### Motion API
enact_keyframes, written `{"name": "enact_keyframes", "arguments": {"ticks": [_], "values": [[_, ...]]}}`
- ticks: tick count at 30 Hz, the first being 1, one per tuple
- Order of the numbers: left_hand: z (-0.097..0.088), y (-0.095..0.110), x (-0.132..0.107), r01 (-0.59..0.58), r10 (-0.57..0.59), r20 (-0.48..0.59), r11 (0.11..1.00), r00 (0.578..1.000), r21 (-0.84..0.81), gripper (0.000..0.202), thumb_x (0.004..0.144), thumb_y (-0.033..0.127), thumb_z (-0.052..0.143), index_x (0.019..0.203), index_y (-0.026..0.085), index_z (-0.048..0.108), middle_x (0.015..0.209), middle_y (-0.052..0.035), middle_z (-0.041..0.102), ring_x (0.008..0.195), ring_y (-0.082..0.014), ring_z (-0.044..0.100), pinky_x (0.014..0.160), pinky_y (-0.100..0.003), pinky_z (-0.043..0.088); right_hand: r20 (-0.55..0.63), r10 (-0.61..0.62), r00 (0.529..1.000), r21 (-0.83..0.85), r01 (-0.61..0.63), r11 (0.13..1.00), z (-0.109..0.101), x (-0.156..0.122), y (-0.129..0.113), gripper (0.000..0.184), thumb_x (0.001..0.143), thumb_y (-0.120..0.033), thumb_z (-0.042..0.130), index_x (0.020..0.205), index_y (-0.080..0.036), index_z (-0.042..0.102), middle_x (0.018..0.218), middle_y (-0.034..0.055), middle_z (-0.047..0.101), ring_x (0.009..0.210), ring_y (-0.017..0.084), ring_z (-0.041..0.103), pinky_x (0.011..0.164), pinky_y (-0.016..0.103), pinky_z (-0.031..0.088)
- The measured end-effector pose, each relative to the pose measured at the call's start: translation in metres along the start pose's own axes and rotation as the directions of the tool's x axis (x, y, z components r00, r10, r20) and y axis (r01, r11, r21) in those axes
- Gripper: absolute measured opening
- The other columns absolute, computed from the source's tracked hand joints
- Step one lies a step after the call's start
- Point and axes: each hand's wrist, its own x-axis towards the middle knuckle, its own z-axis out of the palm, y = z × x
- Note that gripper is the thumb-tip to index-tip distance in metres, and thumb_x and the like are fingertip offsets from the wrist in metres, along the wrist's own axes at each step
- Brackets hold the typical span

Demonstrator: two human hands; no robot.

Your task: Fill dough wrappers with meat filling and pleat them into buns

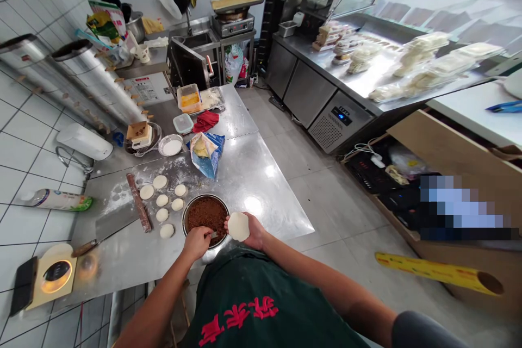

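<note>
A flat round dough wrapper (238,227) rests across the palm and fingers of my right hand (256,232), just right of a metal bowl (185,212). Brown crumbly filling (204,213) fills much of that bowl. My left hand (197,243) is closed over the bowl's near edge, fingertips down at the filling, pinching a small pale tool whose kind is hard to make out. Left of the bowl, several dough discs (162,215) lie on the steel table (261,196). Beside them are a rolling pin (138,202) and a cleaver (116,224).
Behind the bowl stand an opened blue bag (207,156), a dish of white powder (171,145) and a red cloth (206,121). A bottle (61,199) lies by the tiled wall. The table's right edge drops to the floor; a yellow tube (440,272) is farther right.
</note>
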Motion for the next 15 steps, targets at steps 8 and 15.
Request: {"name": "enact_keyframes", "arguments": {"ticks": [8,15], "values": [[-0.006,-0.008,0.004,0.043,-0.039,0.038,0.993,0.999,-0.112,0.035,0.089,0.022,0.054,0.111,0.023,0.081,0.111,-0.0044,0.082,0.099,-0.0183,0.073,0.089,-0.028,0.049,-0.057,-0.150,0.987,0.038,0.153,0.988,0.000,-0.005,-0.009,0.031,0.085,-0.036,0.051,0.102,-0.015,0.066,0.087,0.0100,0.072,0.081,0.022,0.068,0.079,0.035,0.059],[-0.004,-0.015,0.012,0.079,-0.066,0.078,0.981,0.995,-0.179,0.031,0.085,0.024,0.058,0.104,0.022,0.083,0.099,-0.0041,0.083,0.089,-0.0173,0.071,0.083,-0.027,0.048,-0.101,-0.161,0.982,0.051,0.166,0.985,-0.002,-0.003,-0.008,0.027,0.087,-0.034,0.052,0.102,-0.016,0.064,0.086,0.0086,0.070,0.081,0.022,0.068,0.076,0.035,0.059]]}}
